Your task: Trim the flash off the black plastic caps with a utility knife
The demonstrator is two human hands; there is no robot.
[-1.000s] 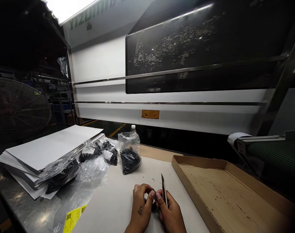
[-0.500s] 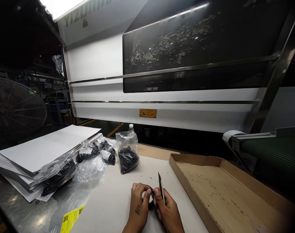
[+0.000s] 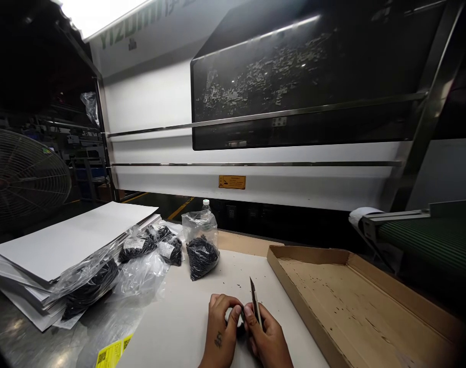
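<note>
Close together over the pale board (image 3: 159,327), both my hands work at a small black ring-shaped part (image 3: 240,328). My left hand (image 3: 222,327) pinches it between thumb and fingers, which cover much of it. In my right hand (image 3: 267,329) a utility knife (image 3: 254,299) is gripped, its blade pointing up and away from me. The right thumb and fingertips are also up against the black part; whether they grip it I cannot tell. Just beyond the hands stands an open clear bag of small black parts (image 3: 202,255).
A shallow cardboard tray (image 3: 297,309) with dark scraps in it lies at right. To the left are a stack of white sheets (image 3: 75,235), filled plastic bags (image 3: 90,286) and a yellow label (image 3: 112,352). A bottle (image 3: 206,204) stands behind the open bag; a green conveyor (image 3: 436,237) is at far right.
The camera view has shifted slightly, so the scene sits a little lower. Both hands keep nearly the same pose on the black part, with the knife still in the right hand.
</note>
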